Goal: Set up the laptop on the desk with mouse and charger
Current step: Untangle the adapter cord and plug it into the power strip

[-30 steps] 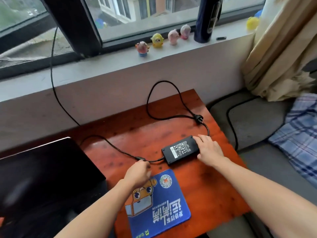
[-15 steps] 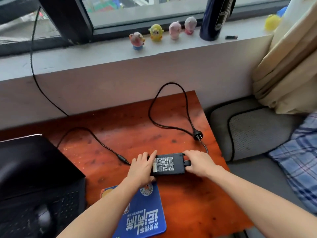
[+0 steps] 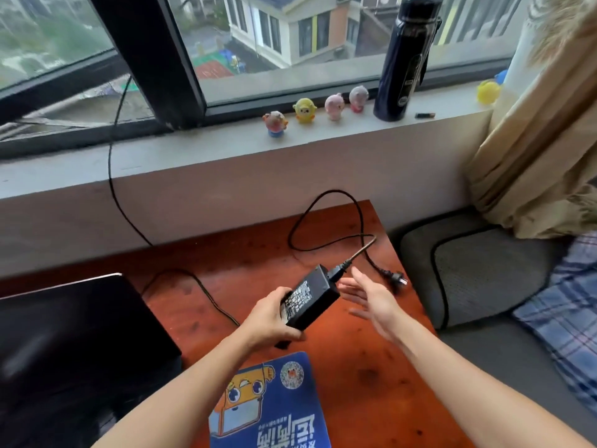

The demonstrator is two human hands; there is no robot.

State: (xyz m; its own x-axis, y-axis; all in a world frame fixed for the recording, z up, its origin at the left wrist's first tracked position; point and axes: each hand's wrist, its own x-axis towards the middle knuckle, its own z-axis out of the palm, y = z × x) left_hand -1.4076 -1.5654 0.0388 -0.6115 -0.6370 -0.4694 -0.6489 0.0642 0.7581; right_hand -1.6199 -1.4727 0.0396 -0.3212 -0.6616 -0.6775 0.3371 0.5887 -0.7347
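Observation:
My left hand grips the black charger brick and holds it tilted above the red-brown desk. To the right of the brick, my right hand is spread flat with nothing in it. The brick's power cord loops over the desk's far side and ends in a wall plug lying near the right edge. A thinner cable runs left toward the black laptop, which stands with its lid up at the desk's left. A blue mouse pad lies at the front. No mouse is visible.
A grey windowsill behind the desk carries several small toy figures and a dark bottle. Another cable climbs up to the window. Right of the desk are a grey cushion, a plaid cloth and a beige curtain.
The brick lay flat on the desk under both hands; now my left hand has lifted and tilted it. My right hand has come off it and spread out. The camera tilted up.

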